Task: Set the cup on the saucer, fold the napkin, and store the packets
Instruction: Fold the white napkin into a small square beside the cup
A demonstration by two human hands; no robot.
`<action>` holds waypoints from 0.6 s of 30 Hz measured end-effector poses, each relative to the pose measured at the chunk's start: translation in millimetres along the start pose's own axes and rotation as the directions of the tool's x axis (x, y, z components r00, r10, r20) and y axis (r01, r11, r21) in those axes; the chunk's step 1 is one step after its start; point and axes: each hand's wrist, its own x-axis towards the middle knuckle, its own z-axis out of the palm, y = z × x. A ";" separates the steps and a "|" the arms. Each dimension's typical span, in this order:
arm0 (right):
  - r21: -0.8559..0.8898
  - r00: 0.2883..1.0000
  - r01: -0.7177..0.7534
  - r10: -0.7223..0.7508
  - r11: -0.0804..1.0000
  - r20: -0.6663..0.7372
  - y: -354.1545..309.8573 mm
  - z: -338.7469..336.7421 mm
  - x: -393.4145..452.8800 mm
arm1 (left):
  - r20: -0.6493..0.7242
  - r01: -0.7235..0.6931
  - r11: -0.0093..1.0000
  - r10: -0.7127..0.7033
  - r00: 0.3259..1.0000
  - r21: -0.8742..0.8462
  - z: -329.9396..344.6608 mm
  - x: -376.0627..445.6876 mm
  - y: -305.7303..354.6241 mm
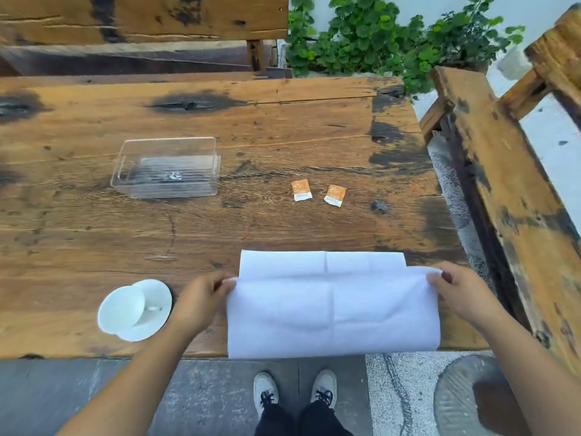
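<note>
A person stands at a worn wooden table (251, 221), both hands out over its near edge. The left hand (201, 297) pinches one upper corner of a white napkin (333, 313) and the right hand (462, 291) pinches the other, the two hands well apart with the sheet stretched between them. The near half of the napkin is lifted and brought over toward the far half, which lies flat on the wood just beyond the knuckles, its far edge showing past the raised fold. Just to the outside of the left hand, a white cup (121, 309) stands on a white saucer (151, 309), set toward the saucer's left side rather than its middle. Farther out from the right hand, two small orange packets (301, 190) lie side by side on the wood, near each other but not touching. Well beyond the left hand sits a clear plastic box (166, 171), open at the top. Below the table edge, between the forearms, a pair of white shoes (295, 391) stands on paving.
</note>
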 end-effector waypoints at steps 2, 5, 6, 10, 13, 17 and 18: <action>-0.043 0.999 -0.039 0.038 0.998 -0.033 -4.3 10.9 25.5 | -0.021 0.083 0.997 -0.083 0.996 -0.003 8.5 30.9 4.0; -0.127 0.993 -0.116 0.114 0.985 -0.028 -1.7 30.8 58.7 | -0.050 0.165 0.986 -0.163 0.985 0.038 26.7 69.7 -0.6; -0.139 0.989 -0.146 0.143 0.979 -0.029 1.9 37.1 68.3 | -0.061 0.183 0.982 -0.179 0.982 0.055 32.5 79.6 -2.2; -0.241 0.966 -0.257 0.252 0.936 -0.052 8.9 55.2 85.9 | -0.038 0.265 0.958 -0.262 0.964 0.109 50.5 104.7 -3.4; -0.363 0.973 -0.183 0.114 0.914 -0.203 10.3 69.2 76.6 | -0.143 0.220 0.945 -0.190 0.971 0.241 65.9 99.8 -0.1; -0.533 0.974 0.129 -0.208 0.836 -0.090 12.4 104.3 44.4 | -0.054 -0.145 0.866 0.194 0.980 0.478 108.7 59.7 13.4; -0.563 0.972 0.200 -0.236 0.802 0.010 13.7 114.6 35.8 | 0.049 -0.240 0.819 0.252 0.966 0.521 122.2 48.6 14.7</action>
